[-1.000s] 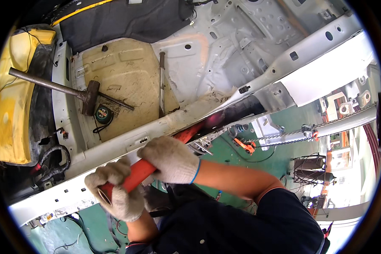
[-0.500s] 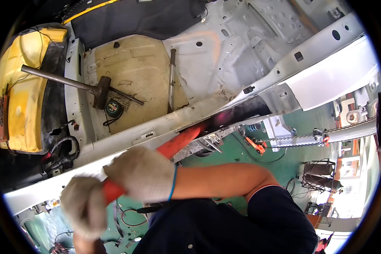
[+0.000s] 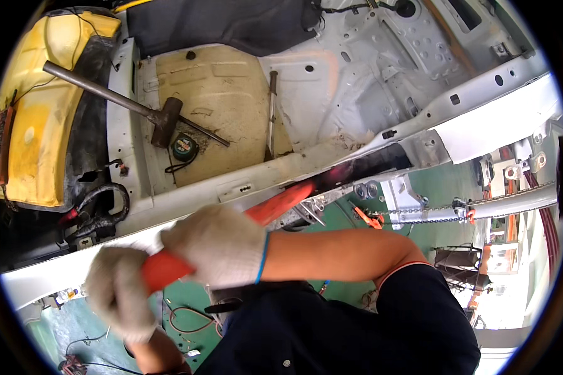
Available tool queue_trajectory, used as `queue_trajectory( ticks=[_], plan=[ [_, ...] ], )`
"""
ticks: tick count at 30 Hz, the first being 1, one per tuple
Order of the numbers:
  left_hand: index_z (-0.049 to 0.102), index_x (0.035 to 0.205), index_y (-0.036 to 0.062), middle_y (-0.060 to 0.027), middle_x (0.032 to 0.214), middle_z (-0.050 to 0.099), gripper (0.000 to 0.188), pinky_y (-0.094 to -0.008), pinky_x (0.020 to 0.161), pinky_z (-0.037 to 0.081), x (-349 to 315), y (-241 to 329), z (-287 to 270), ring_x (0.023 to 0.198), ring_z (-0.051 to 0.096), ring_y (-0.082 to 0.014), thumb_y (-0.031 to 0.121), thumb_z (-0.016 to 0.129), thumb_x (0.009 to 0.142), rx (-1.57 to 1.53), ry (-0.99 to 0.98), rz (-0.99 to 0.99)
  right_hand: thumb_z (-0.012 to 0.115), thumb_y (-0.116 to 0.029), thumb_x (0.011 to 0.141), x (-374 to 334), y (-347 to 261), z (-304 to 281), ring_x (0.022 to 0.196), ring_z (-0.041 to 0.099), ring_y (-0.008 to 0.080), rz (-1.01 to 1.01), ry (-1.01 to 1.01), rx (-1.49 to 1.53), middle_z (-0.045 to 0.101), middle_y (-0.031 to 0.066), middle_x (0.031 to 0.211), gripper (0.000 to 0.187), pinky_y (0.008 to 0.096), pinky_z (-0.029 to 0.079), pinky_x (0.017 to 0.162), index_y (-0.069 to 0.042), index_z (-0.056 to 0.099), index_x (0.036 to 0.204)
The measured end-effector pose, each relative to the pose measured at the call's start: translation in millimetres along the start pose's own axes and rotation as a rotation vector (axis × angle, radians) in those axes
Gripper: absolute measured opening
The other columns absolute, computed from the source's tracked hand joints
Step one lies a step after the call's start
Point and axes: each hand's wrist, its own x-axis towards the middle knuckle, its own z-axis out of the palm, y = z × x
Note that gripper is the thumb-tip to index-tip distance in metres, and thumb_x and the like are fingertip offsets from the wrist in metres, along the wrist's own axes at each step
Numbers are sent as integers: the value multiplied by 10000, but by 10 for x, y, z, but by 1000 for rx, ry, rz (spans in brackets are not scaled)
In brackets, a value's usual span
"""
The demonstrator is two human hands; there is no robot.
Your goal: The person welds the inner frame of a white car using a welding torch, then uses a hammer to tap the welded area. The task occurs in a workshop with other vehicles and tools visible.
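Observation:
A long red bar (image 3: 283, 201) slants across the outer edge of a car body's door sill (image 3: 213, 195). Its far end lies at a dark opening in the sill, and I cannot make out its tip. My left hand (image 3: 120, 294), in a pale knitted glove, is closed round the near end of the bar. Farther up, my right hand (image 3: 218, 245), gloved the same way with a blue cuff, is wrapped round it too. Between the two hands a stretch of red shows.
On the tan floor panel (image 3: 225, 94) lie a sledgehammer (image 3: 166, 122), a tape measure (image 3: 184, 147), a thin rod and a metal bar (image 3: 272, 115). A yellow padded part (image 3: 40, 137) stands at the left. Chains (image 3: 425, 220) with an orange hook stretch across at the right.
The whole view has shifted, so the car body sits farther right and a little higher. Both hands keep their hold on the red bar, moved slightly leftward against the sill.

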Motion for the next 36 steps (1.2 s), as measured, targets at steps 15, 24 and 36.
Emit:
queue_trajectory(
  ticks=[15,24,36],
  plan=[
    [635,872,-30,-120,822,648,110,-347,759,502,-200,-292,665,769,607,-224,22,588,958,-187,-139,17,802,-377,731,-124,365,100,851,727,374,158,-51,2,719,146,851,372,508,562,761,-86,677,927],
    [646,847,9,-143,857,648,127,-417,691,485,-324,204,232,747,608,-267,97,613,932,-196,138,-14,620,-141,859,-25,-770,-230,792,721,330,-167,61,66,704,94,801,83,420,570,680,-87,665,902],
    [674,1006,-58,-191,991,673,267,-406,845,548,-449,40,-263,856,653,-281,147,504,983,-129,70,-66,708,-212,786,57,-537,47,814,737,333,-122,-2,-3,717,118,822,232,458,582,701,-70,671,965]
  ],
)
